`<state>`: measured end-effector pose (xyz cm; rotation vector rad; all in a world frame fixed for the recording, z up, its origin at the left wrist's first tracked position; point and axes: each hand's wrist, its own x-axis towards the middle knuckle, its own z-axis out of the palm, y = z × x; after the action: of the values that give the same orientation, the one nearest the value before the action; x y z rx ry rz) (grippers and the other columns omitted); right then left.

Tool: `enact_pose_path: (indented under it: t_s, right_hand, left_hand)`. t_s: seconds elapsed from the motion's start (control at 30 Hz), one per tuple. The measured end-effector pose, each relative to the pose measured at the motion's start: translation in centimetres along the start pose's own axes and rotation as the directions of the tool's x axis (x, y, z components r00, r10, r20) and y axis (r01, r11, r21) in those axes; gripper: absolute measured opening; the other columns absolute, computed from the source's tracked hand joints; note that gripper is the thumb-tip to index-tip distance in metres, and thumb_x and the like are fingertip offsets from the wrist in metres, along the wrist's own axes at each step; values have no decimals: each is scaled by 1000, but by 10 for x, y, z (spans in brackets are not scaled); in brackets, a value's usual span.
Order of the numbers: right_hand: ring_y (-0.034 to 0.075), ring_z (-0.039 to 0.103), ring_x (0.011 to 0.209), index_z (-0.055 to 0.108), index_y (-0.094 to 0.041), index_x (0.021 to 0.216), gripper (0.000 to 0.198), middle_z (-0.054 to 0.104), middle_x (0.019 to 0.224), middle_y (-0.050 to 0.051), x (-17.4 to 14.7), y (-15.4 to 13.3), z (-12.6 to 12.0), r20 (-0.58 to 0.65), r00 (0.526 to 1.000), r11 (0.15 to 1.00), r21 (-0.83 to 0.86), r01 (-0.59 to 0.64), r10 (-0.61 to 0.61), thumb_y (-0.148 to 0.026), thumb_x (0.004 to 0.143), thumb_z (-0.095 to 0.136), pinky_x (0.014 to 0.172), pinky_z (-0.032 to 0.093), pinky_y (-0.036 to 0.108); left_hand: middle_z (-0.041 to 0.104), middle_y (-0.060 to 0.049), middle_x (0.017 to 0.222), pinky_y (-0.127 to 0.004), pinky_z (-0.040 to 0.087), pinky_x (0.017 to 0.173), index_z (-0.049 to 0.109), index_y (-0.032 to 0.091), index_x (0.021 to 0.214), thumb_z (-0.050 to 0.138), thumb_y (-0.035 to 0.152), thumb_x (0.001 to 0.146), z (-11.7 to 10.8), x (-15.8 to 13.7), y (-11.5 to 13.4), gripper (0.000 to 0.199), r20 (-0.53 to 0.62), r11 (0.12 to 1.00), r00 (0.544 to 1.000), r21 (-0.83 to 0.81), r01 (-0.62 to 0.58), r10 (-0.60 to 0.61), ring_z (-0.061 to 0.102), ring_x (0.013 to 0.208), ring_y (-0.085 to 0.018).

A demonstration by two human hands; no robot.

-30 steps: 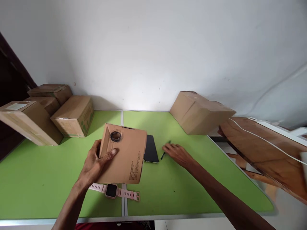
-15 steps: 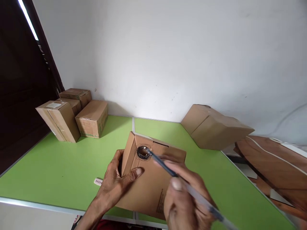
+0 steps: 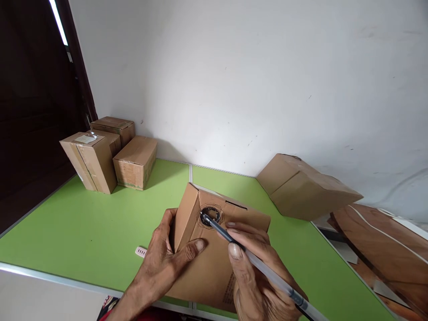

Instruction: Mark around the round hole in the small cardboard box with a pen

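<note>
A brown cardboard box [image 3: 214,263] is tilted toward me over the table's front edge. My left hand [image 3: 174,258] grips its left side, thumb on the near face and fingers behind the edge. Between the thumb and fingers of my right hand [image 3: 257,267] is a pen [image 3: 223,232], its tip at the left rim of a round hole [image 3: 213,216] in the box. Dark ink and loose scribbled circles surround the hole. A narrow slot shows to the right of it. The back of the box is hidden.
Several closed cardboard boxes [image 3: 135,156] stand at the back left of the green table [image 3: 83,240]. A larger carton [image 3: 307,191] leans near the wall at the right. A pale slotted piece [image 3: 141,252] lies beside my left wrist. Brown wooden furniture [image 3: 384,240] stands at the right.
The pen tip has gone from the right rim of the hole to its left rim. My left hand keeps its hold on the box. The whole view has shifted slightly.
</note>
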<state>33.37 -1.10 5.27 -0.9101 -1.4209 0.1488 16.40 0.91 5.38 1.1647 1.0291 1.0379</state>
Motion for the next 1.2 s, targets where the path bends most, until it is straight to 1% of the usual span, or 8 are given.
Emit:
enact_pose_path:
  t_s: [0.1,0.4,0.6,0.83,0.97,1.07,1.17,1.2]
  right_hand:
    - [21,72,108,78,-23,119,29,78,111,5,3,2,0,24,998,998,-42,50,-49,-6,98,68,94,58,36]
    - [18,70,106,76,-23,112,20,76,105,2,1,0,-9,78,996,997,-54,46,-42,-10,100,65,95,55,31]
    - [20,70,102,76,-23,103,10,73,101,3,-3,10,-10,-76,995,997,47,-67,71,-17,101,68,84,57,30]
    - [20,74,83,79,-23,102,5,75,90,2,-2,12,-13,-251,951,983,51,-176,183,-26,100,75,76,58,30]
    - [17,75,82,80,-26,109,10,78,93,2,1,12,-11,-230,951,978,31,-206,208,-27,100,77,74,59,27]
    - [17,76,90,81,-29,112,12,79,99,2,3,7,-7,-148,969,980,13,-201,200,-27,102,75,80,59,26]
    - [18,77,92,82,-30,114,14,81,104,3,7,5,-10,-44,978,979,28,-201,202,-29,103,73,79,61,28]
    - [18,77,89,82,-30,116,16,81,103,3,9,8,-13,-48,975,976,57,-212,215,-30,104,72,76,61,29]
  left_hand:
    - [77,-7,124,-43,59,93,59,26,129,83,61,87,0,0,0,60,-3,1000,1000,6,-19,19,73,113,-33]
    - [78,-8,126,-42,59,90,59,25,129,83,65,86,2,1,-3,63,-17,999,999,23,-34,35,74,112,-32]
    - [79,-8,121,-41,61,87,58,25,129,83,67,85,3,2,-4,66,-24,999,999,16,-32,32,75,109,-32]
    - [78,-8,125,-39,62,87,59,26,131,84,68,84,5,3,-5,68,-16,1000,1000,0,-16,16,75,110,-31]
    - [79,-9,124,-41,61,88,59,25,130,84,67,84,5,2,-4,67,1,1000,1000,9,9,-9,75,110,-32]
    - [79,-9,124,-41,61,88,59,25,129,84,68,83,5,2,-3,67,1,999,1000,32,19,-19,75,109,-33]
    - [79,-9,121,-41,61,84,60,25,128,85,69,79,3,5,-3,70,-53,999,998,14,38,-38,76,105,-33]
    - [79,-9,119,-40,61,81,61,24,127,86,70,77,1,7,-3,72,-92,999,995,10,41,-40,76,103,-33]
